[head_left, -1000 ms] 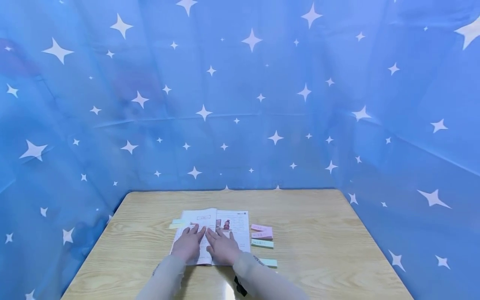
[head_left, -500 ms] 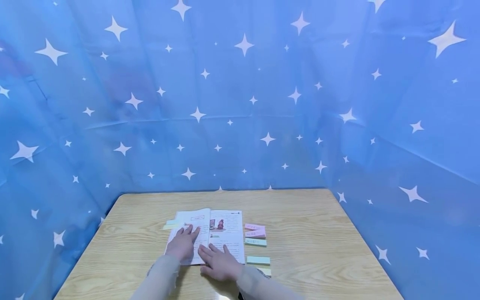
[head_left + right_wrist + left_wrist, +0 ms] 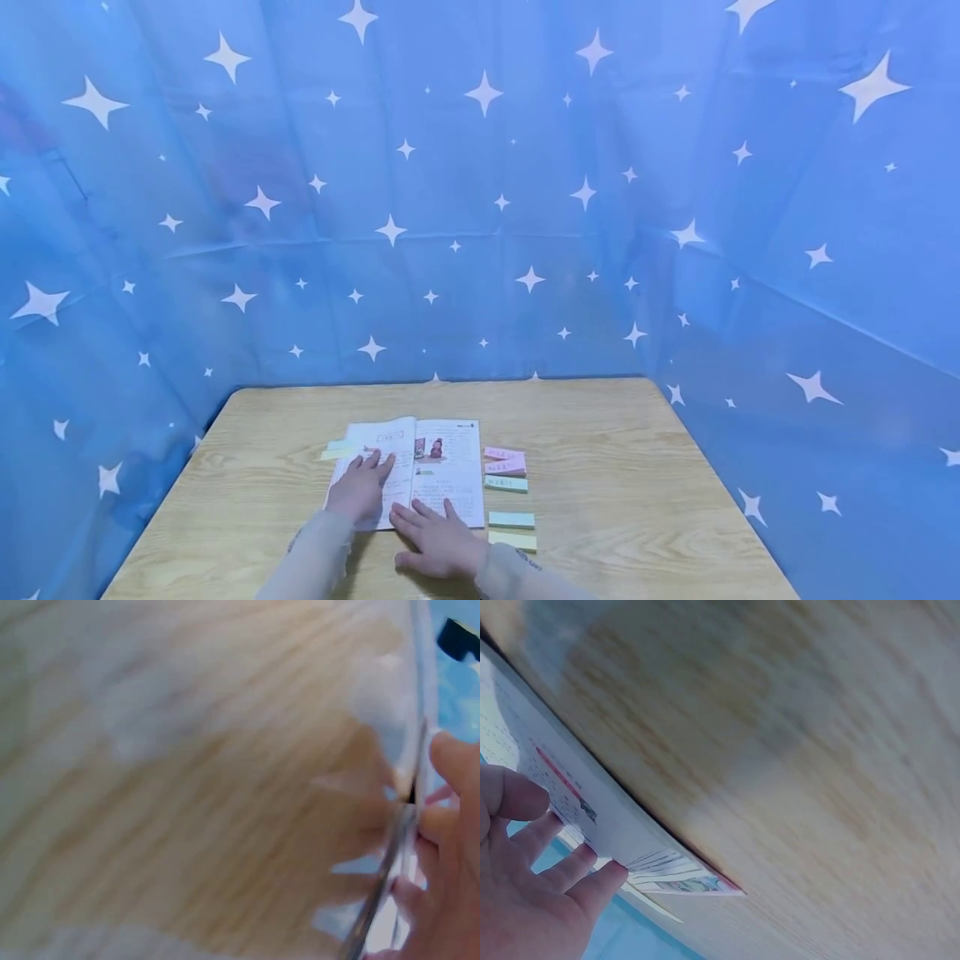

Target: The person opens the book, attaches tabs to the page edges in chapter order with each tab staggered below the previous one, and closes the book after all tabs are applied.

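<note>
An open book (image 3: 459,490) with printed pages and small pictures lies on the wooden table. My left hand (image 3: 362,487) rests on its left page, fingers extended. At the lower edge, near the fold, my right hand (image 3: 442,543) is spread, with its fingertips over the page and its thumb off the book. Neither hand holds anything. In the left wrist view the fingers of the left hand (image 3: 551,900) touch the page near the book's edge. The right wrist view shows the right hand (image 3: 454,832) by the book's thin edge, partly cut off.
Green and yellow sticky tabs (image 3: 337,451) stick out at the book's left. Right of it lie pink sticky notes (image 3: 505,462) and a green one (image 3: 506,483) with writing, then a green pad (image 3: 512,520) and a yellow pad (image 3: 513,542). A blue starred curtain (image 3: 480,192) surrounds the table.
My right hand has slid down from the middle of the pages to the book's lower edge. The left hand stays on the left page. The head view has turned slightly to the right.
</note>
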`<state>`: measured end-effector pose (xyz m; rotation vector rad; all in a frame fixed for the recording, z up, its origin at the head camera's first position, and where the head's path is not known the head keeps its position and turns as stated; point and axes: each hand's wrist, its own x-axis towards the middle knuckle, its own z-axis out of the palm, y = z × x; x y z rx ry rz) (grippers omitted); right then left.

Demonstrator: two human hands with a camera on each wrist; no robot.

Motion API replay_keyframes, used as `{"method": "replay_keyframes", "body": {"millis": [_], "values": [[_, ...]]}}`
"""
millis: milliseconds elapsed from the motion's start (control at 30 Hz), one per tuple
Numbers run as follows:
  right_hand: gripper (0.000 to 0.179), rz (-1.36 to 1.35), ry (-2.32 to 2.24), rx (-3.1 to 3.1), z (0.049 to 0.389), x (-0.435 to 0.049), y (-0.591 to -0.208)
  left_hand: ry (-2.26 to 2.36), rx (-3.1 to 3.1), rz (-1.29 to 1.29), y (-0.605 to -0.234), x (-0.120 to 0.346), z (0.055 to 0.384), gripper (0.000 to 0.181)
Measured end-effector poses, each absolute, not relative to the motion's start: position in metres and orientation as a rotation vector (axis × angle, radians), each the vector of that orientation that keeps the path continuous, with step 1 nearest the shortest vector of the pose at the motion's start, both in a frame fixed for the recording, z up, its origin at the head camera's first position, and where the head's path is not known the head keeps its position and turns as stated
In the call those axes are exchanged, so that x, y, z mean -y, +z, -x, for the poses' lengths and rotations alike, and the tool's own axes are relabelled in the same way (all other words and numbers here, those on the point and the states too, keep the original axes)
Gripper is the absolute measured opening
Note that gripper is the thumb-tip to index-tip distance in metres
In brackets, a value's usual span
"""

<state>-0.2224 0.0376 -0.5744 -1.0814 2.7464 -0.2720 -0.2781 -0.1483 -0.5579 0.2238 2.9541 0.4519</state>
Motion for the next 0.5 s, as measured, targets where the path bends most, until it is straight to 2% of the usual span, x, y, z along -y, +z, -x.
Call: {"method": "replay_keyframes", "body": {"millis": [167, 367, 500], "values": [[0.059, 1.078, -0.364, -2.708, 0.229, -0.041, -0.561, 0.49, -2.934, -0.206, -0.559, 0.15, 0.28, 0.06], [0.045, 1.182, -0.38, -2.85, 0.251, -0.068, -0.543, 0.482, -2.947, -0.21, -0.562, 0.15, 0.285, 0.058], [0.036, 1.059, -0.502, -2.999, 0.27, -0.097, -0.537, 0.482, -2.945, -0.203, -0.562, 0.15, 0.284, 0.053]]}}
